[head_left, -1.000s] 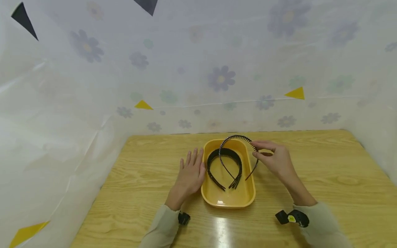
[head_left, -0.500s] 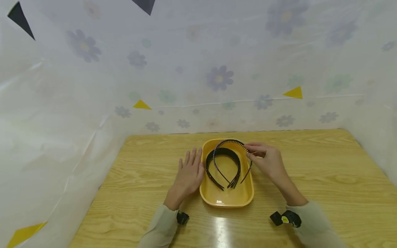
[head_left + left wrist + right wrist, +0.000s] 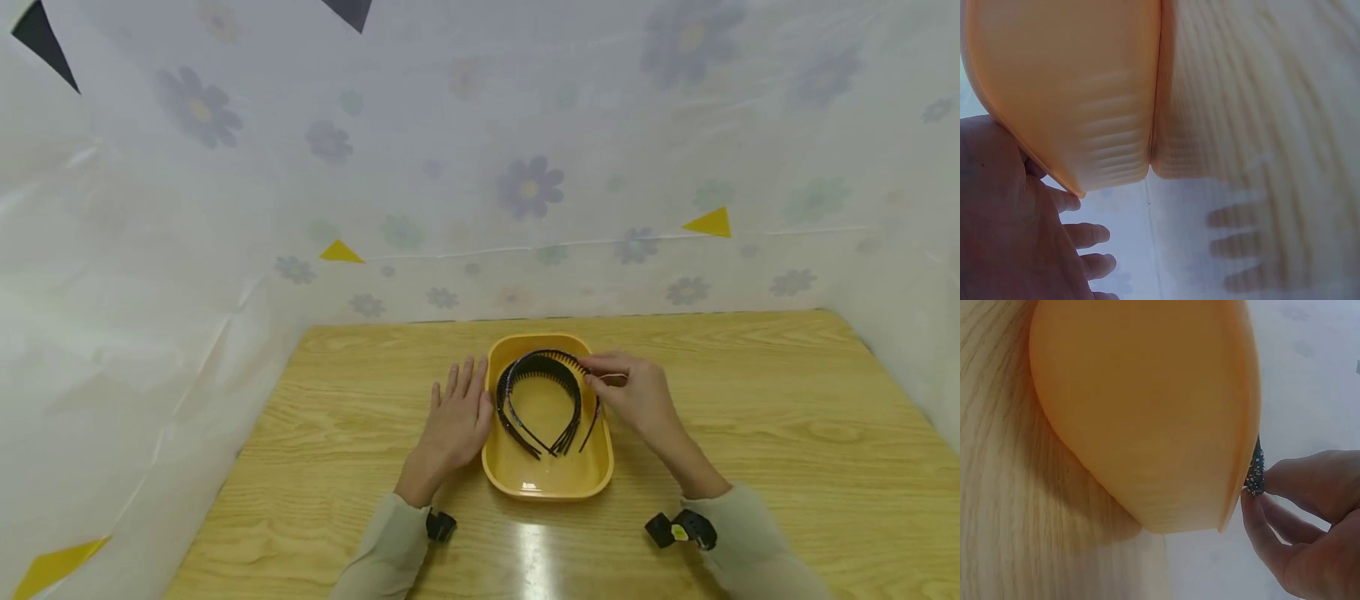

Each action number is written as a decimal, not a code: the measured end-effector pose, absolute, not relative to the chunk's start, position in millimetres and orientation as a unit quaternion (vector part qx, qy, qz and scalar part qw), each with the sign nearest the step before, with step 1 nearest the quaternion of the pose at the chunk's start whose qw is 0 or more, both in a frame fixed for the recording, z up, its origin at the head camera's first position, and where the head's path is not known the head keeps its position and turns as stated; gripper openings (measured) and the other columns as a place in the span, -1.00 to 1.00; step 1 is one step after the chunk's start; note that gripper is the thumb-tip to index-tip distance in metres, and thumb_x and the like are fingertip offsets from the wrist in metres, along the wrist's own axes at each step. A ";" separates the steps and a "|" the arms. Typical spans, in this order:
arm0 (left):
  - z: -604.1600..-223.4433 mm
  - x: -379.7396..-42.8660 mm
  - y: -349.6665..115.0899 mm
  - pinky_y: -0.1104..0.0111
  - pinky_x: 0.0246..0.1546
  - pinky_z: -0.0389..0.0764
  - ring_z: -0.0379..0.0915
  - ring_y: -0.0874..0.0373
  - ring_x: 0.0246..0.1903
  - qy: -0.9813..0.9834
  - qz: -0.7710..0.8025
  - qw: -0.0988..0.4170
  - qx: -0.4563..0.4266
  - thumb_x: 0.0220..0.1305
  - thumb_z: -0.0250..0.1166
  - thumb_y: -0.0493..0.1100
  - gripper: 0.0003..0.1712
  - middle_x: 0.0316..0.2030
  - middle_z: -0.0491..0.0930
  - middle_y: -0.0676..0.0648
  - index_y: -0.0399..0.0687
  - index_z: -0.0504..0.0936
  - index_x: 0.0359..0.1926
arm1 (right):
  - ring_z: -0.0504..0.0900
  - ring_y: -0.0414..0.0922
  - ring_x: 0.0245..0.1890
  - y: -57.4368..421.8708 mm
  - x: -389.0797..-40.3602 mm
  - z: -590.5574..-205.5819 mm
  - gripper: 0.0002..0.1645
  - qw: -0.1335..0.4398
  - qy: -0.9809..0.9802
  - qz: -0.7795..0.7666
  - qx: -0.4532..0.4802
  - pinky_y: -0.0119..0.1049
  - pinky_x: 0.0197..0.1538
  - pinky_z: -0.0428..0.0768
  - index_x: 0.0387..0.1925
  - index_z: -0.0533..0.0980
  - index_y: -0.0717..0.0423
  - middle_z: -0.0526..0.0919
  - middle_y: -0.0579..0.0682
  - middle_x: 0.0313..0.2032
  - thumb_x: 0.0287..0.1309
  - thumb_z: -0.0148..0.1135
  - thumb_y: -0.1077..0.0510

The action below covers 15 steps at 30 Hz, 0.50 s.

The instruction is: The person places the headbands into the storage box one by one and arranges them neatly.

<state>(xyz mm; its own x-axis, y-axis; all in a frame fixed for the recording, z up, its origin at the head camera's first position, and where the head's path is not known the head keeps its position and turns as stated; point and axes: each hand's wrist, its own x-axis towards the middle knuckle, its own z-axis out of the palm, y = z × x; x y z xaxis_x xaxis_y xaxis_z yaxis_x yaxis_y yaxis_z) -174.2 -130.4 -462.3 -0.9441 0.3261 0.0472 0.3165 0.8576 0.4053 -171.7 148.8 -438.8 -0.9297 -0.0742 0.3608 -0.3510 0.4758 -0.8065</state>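
Observation:
A yellow plastic tray (image 3: 547, 487) stands on the table with several dark toothed headbands (image 3: 542, 364) nested inside. My right hand (image 3: 633, 396) pinches a thin glittery headband (image 3: 597, 417) by its right side, thumb against fingers, over the tray's right rim. That headband overlaps the others in the head view, its two ends toward me. In the right wrist view its sparkly edge (image 3: 1255, 475) shows between thumb and fingertips, beside the rim. My left hand (image 3: 453, 421) lies with straight, spread fingers against the tray's left side, the thumb at the rim.
A wood-grain table (image 3: 360, 400) bears the tray near its middle. Behind it hangs a pale flowered plastic sheet (image 3: 450, 167) with yellow triangles on it, and more sheeting runs along the left and right sides.
My right hand has carried the glittery headband left and down, from above the tray's back right to over the nested headbands. The left hand keeps its place at the tray's side.

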 end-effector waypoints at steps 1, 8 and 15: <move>-462.7 -174.3 -130.5 -0.24 0.49 -0.21 -0.29 -0.21 0.59 0.963 0.209 0.011 0.167 0.67 -0.35 0.05 -0.33 0.63 -0.19 -0.12 0.02 -0.12 0.67 | 0.76 0.19 -0.10 148.2 -171.2 -438.7 -0.71 0.141 -0.848 0.495 0.127 -0.29 -0.19 0.74 -0.04 0.73 0.34 0.72 0.30 0.00 0.19 0.36 0.47; -462.8 -174.6 -129.9 -0.24 0.49 -0.21 -0.28 -0.22 0.59 0.963 0.211 0.011 0.164 0.67 -0.33 0.03 -0.33 0.63 -0.15 -0.15 0.02 -0.12 0.67 | 0.77 0.11 -0.20 144.5 -168.5 -437.9 -0.71 0.155 -0.849 0.486 0.139 -0.26 -0.20 0.74 -0.06 0.74 0.32 0.75 0.24 -0.06 0.17 0.36 0.50; -462.6 -173.6 -128.6 -0.26 0.48 -0.19 -0.27 -0.23 0.59 0.964 0.212 0.011 0.162 0.66 -0.32 0.02 -0.33 0.62 -0.13 -0.16 0.00 -0.10 0.67 | 0.79 0.10 -0.21 142.3 -167.7 -439.2 -0.74 0.164 -0.851 0.473 0.160 -0.25 -0.21 0.74 -0.11 0.75 0.34 0.77 0.19 -0.12 0.14 0.38 0.50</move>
